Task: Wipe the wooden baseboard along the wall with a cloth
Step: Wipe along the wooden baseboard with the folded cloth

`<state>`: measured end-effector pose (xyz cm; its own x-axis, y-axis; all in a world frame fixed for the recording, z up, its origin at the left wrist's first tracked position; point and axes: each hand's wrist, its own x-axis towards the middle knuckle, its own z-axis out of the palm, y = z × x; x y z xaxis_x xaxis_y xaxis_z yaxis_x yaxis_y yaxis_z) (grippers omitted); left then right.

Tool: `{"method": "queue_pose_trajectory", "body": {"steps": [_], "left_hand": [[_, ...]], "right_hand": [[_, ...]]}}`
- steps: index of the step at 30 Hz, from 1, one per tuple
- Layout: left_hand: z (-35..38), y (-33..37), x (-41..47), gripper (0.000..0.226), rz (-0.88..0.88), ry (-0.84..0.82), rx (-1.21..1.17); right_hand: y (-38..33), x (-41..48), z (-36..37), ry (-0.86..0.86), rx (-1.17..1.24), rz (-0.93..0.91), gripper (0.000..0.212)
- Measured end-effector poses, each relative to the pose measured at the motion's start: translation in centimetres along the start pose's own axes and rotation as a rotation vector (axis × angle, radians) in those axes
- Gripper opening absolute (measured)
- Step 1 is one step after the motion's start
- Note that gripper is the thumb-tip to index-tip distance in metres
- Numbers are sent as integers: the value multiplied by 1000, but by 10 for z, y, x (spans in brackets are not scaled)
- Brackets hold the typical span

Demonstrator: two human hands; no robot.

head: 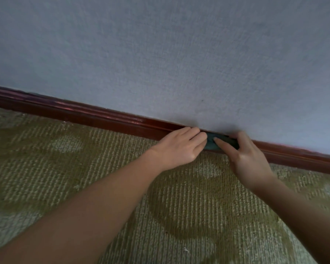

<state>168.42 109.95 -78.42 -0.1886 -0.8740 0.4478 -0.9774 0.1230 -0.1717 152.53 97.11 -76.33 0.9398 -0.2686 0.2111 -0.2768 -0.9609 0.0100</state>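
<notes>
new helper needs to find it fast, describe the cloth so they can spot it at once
Follow the pale wall down to the dark red-brown baseboard above the carpet. The left hand and right hand meet on it; the cloth is the small dark teal wad between them, the only blue-green thing there.

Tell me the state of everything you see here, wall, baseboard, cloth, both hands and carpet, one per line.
wall: pale, plain, a few faint marks.
baseboard: glossy dark wood, running along the wall's foot.
cloth: dark, bunched, pressed against the baseboard.
left hand: fingers fairly straight, tips touching the cloth's left end.
right hand: grips the cloth, thumb across its front.
carpet: flat, patterned, a few light specks.
</notes>
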Motion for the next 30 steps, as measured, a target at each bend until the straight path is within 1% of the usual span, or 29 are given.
{"method": "queue_pose_trajectory", "body": {"steps": [6, 10, 14, 17, 23, 27, 30], "left_hand": [[-13, -25, -38, 28, 0, -27, 81], [-21, -35, -53, 29, -38, -20, 82], [-25, -44, -68, 29, -67, -14, 118], [-31, -53, -83, 27, -87, -49, 152], [-52, -68, -98, 32, -135, -105, 129], [-57, -75, -100, 35, -136, -120, 117], [-53, -73, -101, 30, -159, -124, 77]], "right_hand": [[-40, 25, 12, 51, 46, -37, 55], [-63, 37, 13, 30, 80, -12, 57], [-84, 50, 11, -1, 125, 8, 54], [-99, 60, 11, -7, 137, -7, 55], [-126, 73, 10, 40, 151, -14, 56], [-129, 79, 13, 57, 142, -24, 57], [-130, 77, 18, 48, 112, -23, 58]]}}
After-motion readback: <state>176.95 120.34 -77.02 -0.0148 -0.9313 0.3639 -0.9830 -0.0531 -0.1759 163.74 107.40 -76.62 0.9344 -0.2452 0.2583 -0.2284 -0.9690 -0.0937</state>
